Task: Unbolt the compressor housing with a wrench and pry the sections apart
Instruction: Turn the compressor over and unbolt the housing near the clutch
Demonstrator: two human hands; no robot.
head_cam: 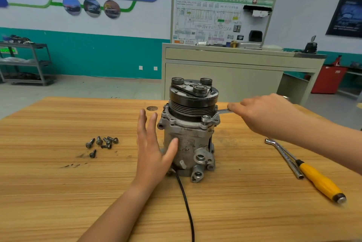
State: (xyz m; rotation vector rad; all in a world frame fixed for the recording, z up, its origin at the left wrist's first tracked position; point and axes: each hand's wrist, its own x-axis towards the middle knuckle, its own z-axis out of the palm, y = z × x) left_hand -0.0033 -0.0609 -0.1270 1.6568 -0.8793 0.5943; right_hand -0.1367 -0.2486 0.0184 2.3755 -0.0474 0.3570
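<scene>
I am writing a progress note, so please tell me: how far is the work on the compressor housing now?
Done: several loose bolts lie on the table, left of the compressor housing. In hand: the right hand holds the wrench on a flange bolt; the left hand rests against the housing. Left: the sections are not yet apart; the screwdriver lies untouched.
</scene>
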